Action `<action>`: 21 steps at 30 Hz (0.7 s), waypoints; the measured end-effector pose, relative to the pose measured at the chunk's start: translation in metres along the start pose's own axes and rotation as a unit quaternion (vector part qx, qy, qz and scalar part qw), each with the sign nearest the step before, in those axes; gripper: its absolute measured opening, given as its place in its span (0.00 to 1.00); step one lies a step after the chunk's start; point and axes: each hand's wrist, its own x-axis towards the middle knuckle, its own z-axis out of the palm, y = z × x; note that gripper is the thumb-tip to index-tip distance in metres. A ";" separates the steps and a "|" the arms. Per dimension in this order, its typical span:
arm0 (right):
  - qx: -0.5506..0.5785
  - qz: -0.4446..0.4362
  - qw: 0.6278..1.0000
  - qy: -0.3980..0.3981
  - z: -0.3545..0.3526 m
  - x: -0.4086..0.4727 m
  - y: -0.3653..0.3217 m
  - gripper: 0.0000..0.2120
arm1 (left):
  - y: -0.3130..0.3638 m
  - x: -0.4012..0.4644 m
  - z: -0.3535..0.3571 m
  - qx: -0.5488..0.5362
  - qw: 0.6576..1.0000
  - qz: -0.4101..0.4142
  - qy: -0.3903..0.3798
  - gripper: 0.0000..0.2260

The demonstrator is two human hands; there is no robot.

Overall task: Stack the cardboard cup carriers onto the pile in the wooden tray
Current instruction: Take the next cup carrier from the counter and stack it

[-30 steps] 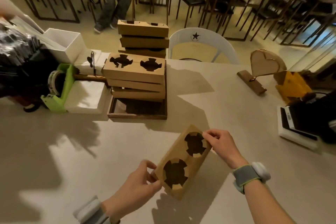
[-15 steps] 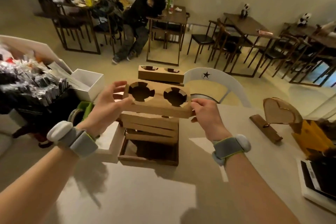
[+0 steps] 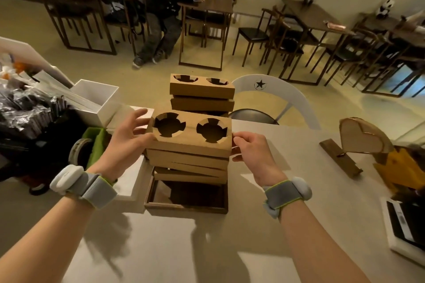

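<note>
- Now, your left hand (image 3: pixel 128 138) and right hand (image 3: pixel 250 151) each hold an end of the top cup carrier (image 3: pixel 190 133), which sits level on the near pile (image 3: pixel 188 163) in the wooden tray (image 3: pixel 186 208).
- Square its edges with the carriers beneath; those look slightly skewed.
- Let go of both ends together, so nothing tips towards the taller pile (image 3: pixel 202 93) behind the tray.

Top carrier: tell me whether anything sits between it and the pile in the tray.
Nothing visible does. The top carrier lies directly on the near pile in the tray, with the left hand and right hand at its two ends. A second pile stands behind, clear of it.
</note>
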 end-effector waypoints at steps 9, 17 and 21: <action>-0.010 -0.011 0.999 0.037 0.003 0.004 0.007 0.10 | -0.002 -0.002 0.000 -0.007 1.000 -0.014 0.025 0.25; 0.006 0.000 0.998 0.060 0.002 0.009 0.011 0.10 | -0.005 -0.003 -0.008 0.010 0.999 -0.027 0.027 0.20; 0.012 0.004 0.998 0.065 -0.001 0.012 0.014 0.11 | -0.007 -0.001 -0.015 0.022 0.999 -0.026 0.034 0.20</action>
